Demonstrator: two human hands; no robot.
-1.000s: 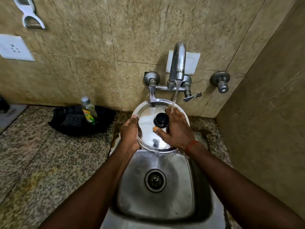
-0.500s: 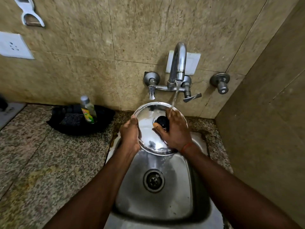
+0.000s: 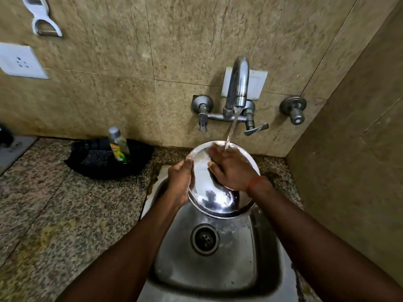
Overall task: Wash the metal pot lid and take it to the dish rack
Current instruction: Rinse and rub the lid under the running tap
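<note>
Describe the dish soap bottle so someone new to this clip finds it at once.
Start at the steel sink and look left along the speckled granite counter to the black tray against the wall. The dish soap bottle stands upright in it, beside a dark scrub pad: clear, grey-capped, with a yellow-green label.

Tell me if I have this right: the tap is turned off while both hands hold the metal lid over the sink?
Not quite. The tap is running: the head view shows a stream of water falling onto the right hand, which lies on the metal lid. The left hand does grip the lid's edge over the sink.
</note>
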